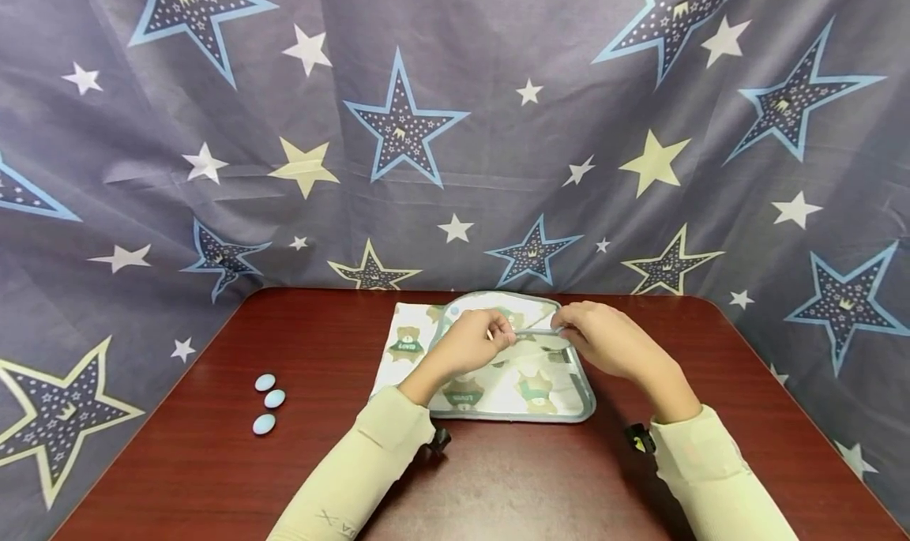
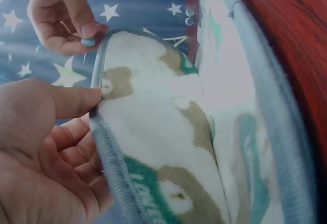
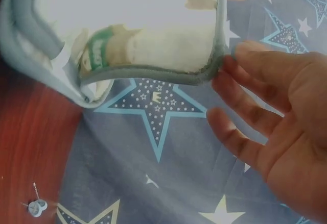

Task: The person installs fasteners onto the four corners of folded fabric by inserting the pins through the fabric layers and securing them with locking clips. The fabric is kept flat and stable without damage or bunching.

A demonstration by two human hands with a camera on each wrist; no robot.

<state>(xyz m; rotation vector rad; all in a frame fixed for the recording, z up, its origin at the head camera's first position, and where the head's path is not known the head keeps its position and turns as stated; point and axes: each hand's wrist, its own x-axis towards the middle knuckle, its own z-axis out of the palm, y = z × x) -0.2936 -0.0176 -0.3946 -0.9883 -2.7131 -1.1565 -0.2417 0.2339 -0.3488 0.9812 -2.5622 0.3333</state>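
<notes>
A white bear-print cloth [image 1: 498, 383] with grey-blue piped edging lies partly folded on the table, its far edge lifted. My left hand [image 1: 478, 340] pinches that piped edge between thumb and finger; in the left wrist view the hand [image 2: 41, 147] grips the hem [image 2: 104, 147]. To its right, my right hand [image 1: 604, 337] is at the rounded corner. A small light-blue cap [image 2: 88, 42] is pinched in the fingers of the right hand [image 2: 64, 15], close beside the hem. In the right wrist view the other fingers of this hand [image 3: 286, 112] spread below the corner.
Three light-blue oval caps [image 1: 274, 399] lie on the red-brown table [image 1: 320, 478] at the left. Small pale pieces, one with a thin pin [image 3: 37, 206], lie near the table's edge in the right wrist view. A grey star-print curtain [image 1: 455, 170] hangs behind the table.
</notes>
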